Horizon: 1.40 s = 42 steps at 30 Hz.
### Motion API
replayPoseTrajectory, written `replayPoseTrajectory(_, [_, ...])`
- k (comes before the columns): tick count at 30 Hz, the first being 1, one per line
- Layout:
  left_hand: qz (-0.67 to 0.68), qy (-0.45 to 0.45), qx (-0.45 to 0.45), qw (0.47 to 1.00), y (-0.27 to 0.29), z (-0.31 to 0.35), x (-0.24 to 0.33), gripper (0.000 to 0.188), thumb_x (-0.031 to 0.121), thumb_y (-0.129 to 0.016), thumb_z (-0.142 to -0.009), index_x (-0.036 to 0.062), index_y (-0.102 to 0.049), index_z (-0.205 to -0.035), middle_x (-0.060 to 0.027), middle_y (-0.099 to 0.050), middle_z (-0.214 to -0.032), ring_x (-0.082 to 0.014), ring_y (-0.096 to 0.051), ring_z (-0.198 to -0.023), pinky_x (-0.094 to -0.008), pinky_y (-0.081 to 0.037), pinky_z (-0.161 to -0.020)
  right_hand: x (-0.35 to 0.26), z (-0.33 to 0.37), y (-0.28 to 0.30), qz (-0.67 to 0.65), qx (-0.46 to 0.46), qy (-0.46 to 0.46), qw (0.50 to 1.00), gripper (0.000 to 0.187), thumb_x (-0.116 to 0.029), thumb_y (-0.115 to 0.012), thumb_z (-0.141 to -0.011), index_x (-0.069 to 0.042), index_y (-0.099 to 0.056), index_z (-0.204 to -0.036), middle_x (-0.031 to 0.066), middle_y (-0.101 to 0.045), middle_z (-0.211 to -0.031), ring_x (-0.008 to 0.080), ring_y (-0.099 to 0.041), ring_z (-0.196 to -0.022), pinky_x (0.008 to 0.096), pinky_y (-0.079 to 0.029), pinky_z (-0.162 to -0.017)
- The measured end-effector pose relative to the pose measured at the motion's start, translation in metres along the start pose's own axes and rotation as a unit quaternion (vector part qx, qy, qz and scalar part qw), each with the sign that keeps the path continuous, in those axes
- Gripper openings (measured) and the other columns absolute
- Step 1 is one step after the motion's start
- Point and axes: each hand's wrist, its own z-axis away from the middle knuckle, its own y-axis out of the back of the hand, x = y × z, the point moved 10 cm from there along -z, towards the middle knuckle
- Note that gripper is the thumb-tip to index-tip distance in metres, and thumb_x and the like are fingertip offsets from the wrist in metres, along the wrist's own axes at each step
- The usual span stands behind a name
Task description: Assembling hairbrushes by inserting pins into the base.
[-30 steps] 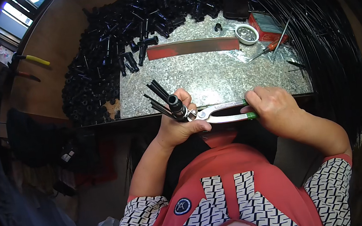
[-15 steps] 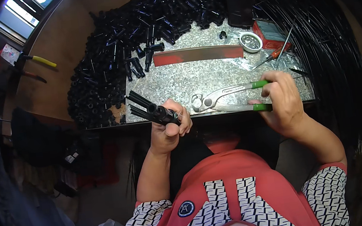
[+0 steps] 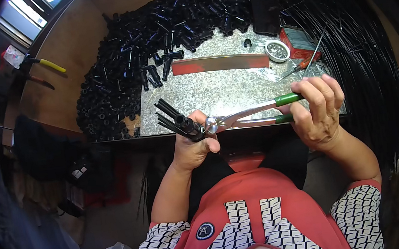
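My left hand (image 3: pixel 190 152) is closed round a black tubular piece (image 3: pixel 190 128), its open round end tilted up toward the left. Several thin black rods (image 3: pixel 167 112) stick out beside that end. In my right hand (image 3: pixel 320 115) are metal pincers (image 3: pixel 231 119) with green handles, the fingers curled round both grips. The pincers' jaws meet the side of the black piece, close to my left thumb and fingers. Exactly what the jaws bite on is too small to make out.
Black tubular pieces (image 3: pixel 128 59) are heaped along the bench's back and left. A red-and-brown strip (image 3: pixel 219 63) lies mid-board. Farther right are a white cup (image 3: pixel 277 51) of small metal bits, a red box (image 3: pixel 298 42), a screwdriver (image 3: pixel 303 65), a phone (image 3: pixel 265 9) and long black rods (image 3: pixel 348 43).
The pincers have moved left and their handles have drawn closer together. Their jaws now touch the piece in my left hand, which has turned slightly, with the thumb pointing right.
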Motion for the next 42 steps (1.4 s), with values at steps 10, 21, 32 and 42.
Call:
replayPoseTrajectory(10, [-0.014, 0.038, 0.040, 0.998, 0.013, 0.005, -0.009, 0.048, 0.034, -0.087, -0.064, 0.0081, -0.053, -0.086, 0.0057, -0.050, -0.076, -0.0040, -0.045, -0.068, -0.0189, -0.034, -0.058, -0.003, -0.004, 0.006, -0.013, -0.025, 0.029, 0.999, 0.019, -0.016, -0.062, -0.076, -0.011, -0.048, -0.086, 0.0068, -0.059, -0.093, 0.0232, -0.057, -0.086, 0.0390, -0.040, -0.078])
replayPoseTrajectory(21, [-0.050, -0.025, 0.009, 0.998, -0.003, 0.009, 0.004, 0.069, 0.045, -0.084, -0.055, 0.0003, -0.060, -0.103, 0.0023, -0.057, -0.076, -0.0063, -0.052, -0.065, -0.0201, -0.040, -0.059, -0.005, 0.054, -0.052, -0.526, -0.404, -0.191, 0.724, 0.031, -0.016, -0.080, -0.074, -0.003, -0.054, -0.085, 0.0103, -0.060, -0.072, 0.0246, -0.062, -0.063, 0.0333, -0.046, -0.055])
replayPoseTrajectory(32, [-0.136, -0.006, -0.053, 0.989, -0.019, -0.008, 0.016, 0.063, 0.049, -0.081, -0.061, -0.0028, -0.069, -0.094, -0.0037, -0.065, -0.080, -0.0075, -0.056, -0.067, -0.0214, -0.042, -0.058, -0.025, 0.073, -0.046, -0.658, -0.439, -0.295, 0.536, 0.083, -0.008, -0.082, -0.070, -0.002, -0.030, -0.135, 0.0108, -0.057, -0.095, 0.0138, -0.063, -0.068, 0.0285, -0.050, -0.058])
replayPoseTrajectory(42, [-0.120, 0.010, -0.090, 0.989, -0.016, -0.010, 0.009, 0.068, 0.048, -0.081, -0.054, -0.0017, -0.067, -0.099, -0.0023, -0.066, -0.083, -0.0078, -0.056, -0.067, -0.0204, -0.041, -0.057, -0.062, 0.107, -0.044, -0.754, -0.491, -0.418, 0.125, 0.030, -0.014, -0.051, -0.096, -0.003, -0.045, -0.123, 0.0109, -0.063, -0.077, 0.0160, -0.065, -0.062, 0.0262, -0.051, -0.057])
